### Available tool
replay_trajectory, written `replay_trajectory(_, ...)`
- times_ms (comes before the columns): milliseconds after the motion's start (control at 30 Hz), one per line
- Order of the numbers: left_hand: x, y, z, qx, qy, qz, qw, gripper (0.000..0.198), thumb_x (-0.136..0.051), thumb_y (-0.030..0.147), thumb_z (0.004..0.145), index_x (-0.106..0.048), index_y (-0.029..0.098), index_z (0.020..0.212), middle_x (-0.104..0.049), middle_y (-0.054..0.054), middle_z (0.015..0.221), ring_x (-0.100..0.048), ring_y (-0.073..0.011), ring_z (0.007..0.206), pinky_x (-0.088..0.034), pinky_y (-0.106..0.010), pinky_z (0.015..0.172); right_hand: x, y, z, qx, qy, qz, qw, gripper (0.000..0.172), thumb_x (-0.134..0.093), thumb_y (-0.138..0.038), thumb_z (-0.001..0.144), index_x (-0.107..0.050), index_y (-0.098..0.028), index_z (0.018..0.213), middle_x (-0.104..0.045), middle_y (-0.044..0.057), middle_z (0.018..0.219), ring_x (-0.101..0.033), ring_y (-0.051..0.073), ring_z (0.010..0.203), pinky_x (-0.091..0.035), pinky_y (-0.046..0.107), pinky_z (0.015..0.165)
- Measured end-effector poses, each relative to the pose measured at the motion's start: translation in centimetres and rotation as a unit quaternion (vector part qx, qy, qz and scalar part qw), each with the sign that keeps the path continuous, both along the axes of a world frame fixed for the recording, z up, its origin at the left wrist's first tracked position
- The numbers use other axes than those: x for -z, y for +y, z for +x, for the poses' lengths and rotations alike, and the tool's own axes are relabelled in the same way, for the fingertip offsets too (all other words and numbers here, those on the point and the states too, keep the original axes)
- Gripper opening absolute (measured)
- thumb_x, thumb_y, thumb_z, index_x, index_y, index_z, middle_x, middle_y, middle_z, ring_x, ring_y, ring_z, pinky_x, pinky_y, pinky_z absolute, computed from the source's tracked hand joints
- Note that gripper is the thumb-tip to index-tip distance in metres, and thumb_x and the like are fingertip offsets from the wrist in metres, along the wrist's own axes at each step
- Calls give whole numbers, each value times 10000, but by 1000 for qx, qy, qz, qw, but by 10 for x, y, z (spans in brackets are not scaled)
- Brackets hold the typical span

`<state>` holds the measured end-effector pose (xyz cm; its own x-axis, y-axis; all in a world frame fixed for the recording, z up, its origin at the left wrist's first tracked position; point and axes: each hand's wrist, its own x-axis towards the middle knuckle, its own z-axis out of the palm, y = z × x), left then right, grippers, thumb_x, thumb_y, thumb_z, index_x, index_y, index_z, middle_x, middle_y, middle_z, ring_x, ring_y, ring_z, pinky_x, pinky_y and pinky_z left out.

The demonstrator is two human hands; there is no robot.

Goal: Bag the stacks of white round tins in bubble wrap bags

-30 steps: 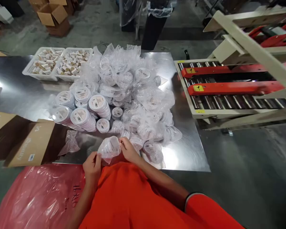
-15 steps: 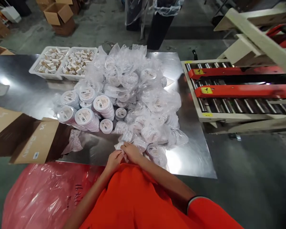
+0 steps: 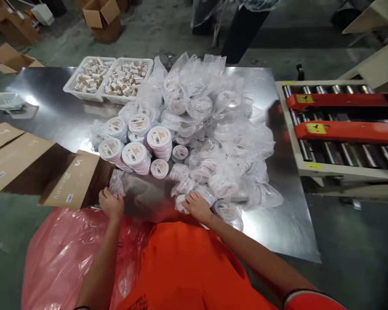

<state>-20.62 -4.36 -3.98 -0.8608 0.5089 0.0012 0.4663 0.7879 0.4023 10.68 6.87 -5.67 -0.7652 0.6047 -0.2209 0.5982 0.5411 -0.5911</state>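
My left hand (image 3: 111, 204) is at the table's front edge beside the open carton. Its fingers are closed on a small crumpled bubble-wrap bag (image 3: 117, 182). My right hand (image 3: 197, 206) has its fingers curled over a small white bubble-wrapped pack (image 3: 180, 203) at the front of the heap. Behind it lies a pile of clear bubble-wrap bags (image 3: 226, 150), several with round labelled discs inside. Unwrapped stacks of round white discs (image 3: 136, 154) with barcode labels stand upright left of the pile. What is inside the pack under my right hand is partly hidden.
Two white baskets (image 3: 108, 88) of small white-and-gold pieces stand at the back of the metal table (image 3: 297, 232). An open cardboard carton (image 3: 67, 185) is at the left, above a red plastic bag (image 3: 67, 254). To the right is a roller conveyor (image 3: 313, 165) with red rails.
My hands have parted. The left has moved from the white pack to the crumpled bubble-wrap bag on the left; the right stays at the pack. The view has shifted leftward.
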Motion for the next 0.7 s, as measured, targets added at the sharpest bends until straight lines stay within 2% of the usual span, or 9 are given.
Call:
replay_trajectory(100, -2, 15, -35, -3, 46, -6, 999, 356, -569, 255, 759, -562, 82, 1069, -468, -249, 1272, -416, -411, 1222, -390, -579, 915, -16, 0, -1, -19, -22, 17, 999, 252, -565, -27, 684, -686, -195, 829, -630, 117, 952, -513, 279, 989, -366, 473, 913)
replay_trajectory(167, -5, 22, -46, 21, 43, 0, 999, 158, -542, 234, 764, -600, 112, 847, -568, -201, 1114, -516, -358, 1100, -433, -523, 868, -35, -2, -3, -21, -19, 28, 999, 315, -573, -42, 658, -684, -198, 908, -623, 135, 1048, -492, 312, 1057, -333, 520, 950)
replay_trajectory(233, -11, 21, -42, 60, 40, 22, 997, 130, -500, 229, 787, -576, 143, 727, -612, -147, 989, -569, -285, 1011, -452, -449, 865, -55, -6, -10, 2, 23, 16, 1000, 342, -578, -99, 696, -662, -221, 1004, -605, 132, 1142, -465, 315, 1127, -315, 520, 986)
replay_trajectory(300, -17, 9, -21, 106, 49, 56, 992, 157, -478, 260, 809, -568, 163, 724, -627, -121, 953, -585, -240, 987, -457, -393, 884, -72, -8, -24, 73, 99, -41, 992, 288, -562, -188, 760, -629, -225, 1037, -607, 116, 1136, -492, 279, 1109, -356, 478, 979)
replay_trajectory(367, -22, -13, 12, 159, 65, 104, 980, 153, -513, 302, 802, -584, 173, 760, -640, -132, 985, -595, -242, 998, -476, -385, 875, -84, -8, -43, 168, 167, -168, 957, 221, -531, -285, 810, -595, -208, 1007, -624, 95, 1038, -567, 229, 971, -449, 412, 871)
replay_trajectory(433, -25, -37, 49, 197, 70, 126, 970, 118, -552, 290, 776, -592, 192, 725, -657, -123, 953, -614, -245, 959, -493, -398, 853, -89, -7, -62, 239, 202, -346, 885, 241, -487, -382, 851, -560, -200, 990, -628, 70, 962, -606, 178, 813, -492, 322, 697)
replay_trajectory(500, -26, -56, 78, 321, 79, 184, 926, 104, -548, 231, 793, -616, 216, 715, -684, -98, 917, -631, -242, 929, -503, -415, 837, -91, -8, -78, 272, 202, -501, 796, 306, -448, -471, 875, -542, -195, 968, -631, 53, 896, -608, 144, 691, -459, 252, 552)
replay_trajectory(567, -29, -63, 95, 412, 81, 198, 886, 146, -532, 167, 811, -645, 236, 749, -703, -81, 949, -635, -240, 967, -493, -424, 865, -92, -10, -86, 275, 184, -573, 750, 336, -442, -505, 878, -544, -186, 909, -619, 26, 788, -572, 116, 576, -424, 220, 480)
replay_trajectory(700, -36, -51, 95, 469, 88, 152, 866, 222, -471, 130, 849, -651, 238, 778, -710, -63, 919, -642, -208, 929, -476, -386, 868, -90, -15, -84, 243, 155, -544, 788, 180, -624, -337, 776, -561, -176, 726, -525, -46, 590, -453, 79, 476, -360, 185, 443)
